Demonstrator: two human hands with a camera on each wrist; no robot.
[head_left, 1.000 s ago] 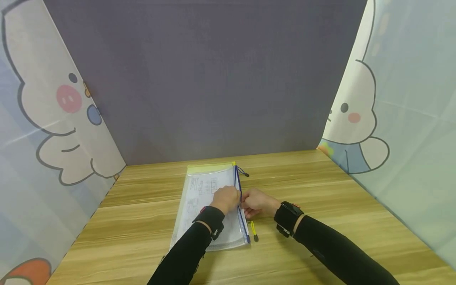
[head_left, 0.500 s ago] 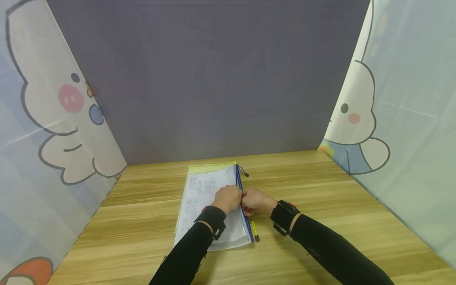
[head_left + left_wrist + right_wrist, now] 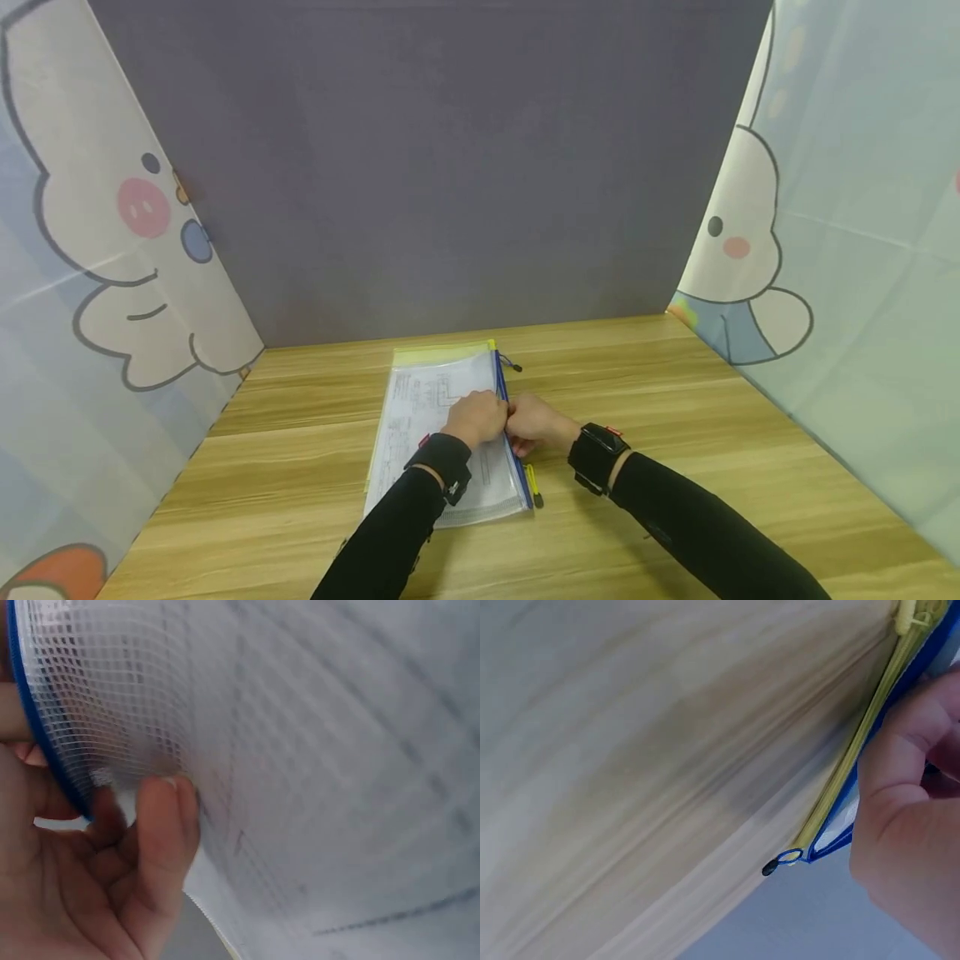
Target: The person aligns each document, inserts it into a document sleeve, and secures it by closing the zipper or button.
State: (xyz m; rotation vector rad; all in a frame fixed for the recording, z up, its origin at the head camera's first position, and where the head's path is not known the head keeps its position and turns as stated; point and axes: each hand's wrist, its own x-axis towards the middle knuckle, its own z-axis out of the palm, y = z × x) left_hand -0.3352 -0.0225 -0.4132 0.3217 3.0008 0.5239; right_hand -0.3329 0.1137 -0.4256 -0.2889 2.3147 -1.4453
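Observation:
A clear mesh zip pouch [image 3: 420, 433] with blue edging lies on the table, papers with printed line drawings showing through it. Beneath it is a second pouch with a yellow zip [image 3: 855, 754]; its yellow edge [image 3: 431, 354] shows at the far end. My left hand [image 3: 478, 417] pinches the upper pouch near its blue edge [image 3: 37, 720], thumb and fingers on the mesh. From the other side my right hand [image 3: 534, 423] grips the same blue edge, fingers curled and partly hidden. Both hands meet about midway along that edge.
A yellow zip pull [image 3: 533, 483] with a dark tip sticks out near the pouch's near right corner. A blue cord pull [image 3: 512, 362] is at the far corner. Grey backing [image 3: 465, 183] stands behind the wooden table [image 3: 675, 400], with cartoon-print curtains [image 3: 855, 217] at the sides.
The pouch's near right corner has shifted slightly right. The blue edges, parted near the hands a second ago, now lie closer together. Both hands stay at nearly the same spot.

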